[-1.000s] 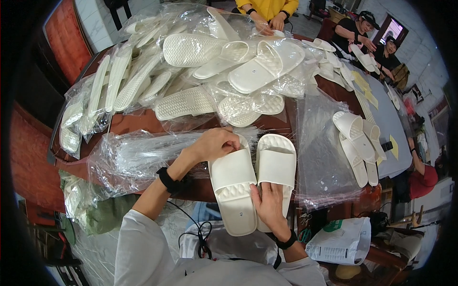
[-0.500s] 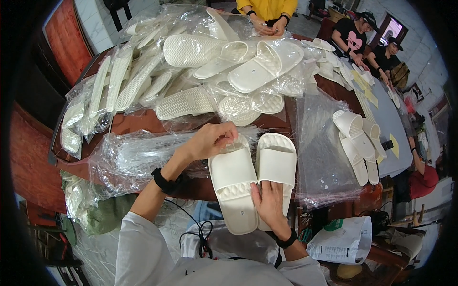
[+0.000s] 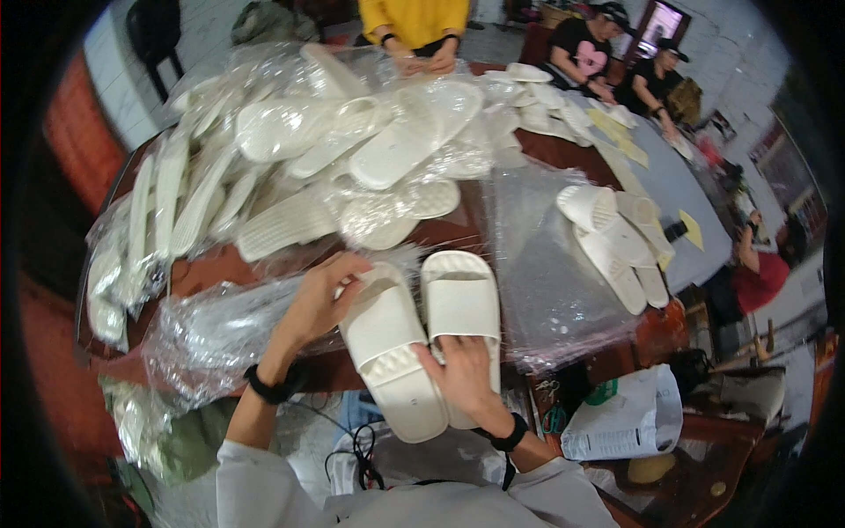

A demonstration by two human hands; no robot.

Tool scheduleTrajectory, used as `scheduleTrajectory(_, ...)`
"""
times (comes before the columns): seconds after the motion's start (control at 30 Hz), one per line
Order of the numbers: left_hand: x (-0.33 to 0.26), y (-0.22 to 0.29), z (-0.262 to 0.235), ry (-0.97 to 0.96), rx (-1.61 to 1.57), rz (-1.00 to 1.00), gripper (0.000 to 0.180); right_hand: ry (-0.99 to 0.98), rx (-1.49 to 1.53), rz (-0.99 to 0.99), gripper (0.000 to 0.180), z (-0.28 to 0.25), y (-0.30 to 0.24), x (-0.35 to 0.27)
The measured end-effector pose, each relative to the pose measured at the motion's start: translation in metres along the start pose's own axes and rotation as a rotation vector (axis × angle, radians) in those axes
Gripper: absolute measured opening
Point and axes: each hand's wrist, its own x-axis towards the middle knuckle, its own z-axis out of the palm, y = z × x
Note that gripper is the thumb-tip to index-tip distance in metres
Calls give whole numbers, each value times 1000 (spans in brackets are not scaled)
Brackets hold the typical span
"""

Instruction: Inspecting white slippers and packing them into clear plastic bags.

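Left slipper: at the near edge of the surface (image 3: 204, 275), the left slipper (image 3: 383, 321) is tilted, heel jutting beyond.
Right slipper: the right slipper (image 3: 462, 304) is set beside it.
Right hand: fingers of the right hand (image 3: 466, 374) are tucked under the right slipper's strap; its thumb is laid on the left slipper.
Left hand: the left hand (image 3: 319, 297) is curled at the left slipper's toe; firmness of grip cannot be told.
Risk: heels could be tipped off the near edge if the thumb were lifted; the flat bags (image 3: 563, 264) could be dragged by a snag.
Materials: smooth white straps, quilted footbeds, foam-like; clear, crinkled film over the bagged slippers (image 3: 414, 141).
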Motion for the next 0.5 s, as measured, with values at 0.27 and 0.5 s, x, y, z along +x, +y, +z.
scheduleTrajectory(0.27,-37,29,-4,251,-129,-173,19,114,60,48,17,-5,-9,1)
scheduleTrajectory(0.5,-53,24,13,505,-483,-133,15,254,198,50,15,-35,-22,-1)
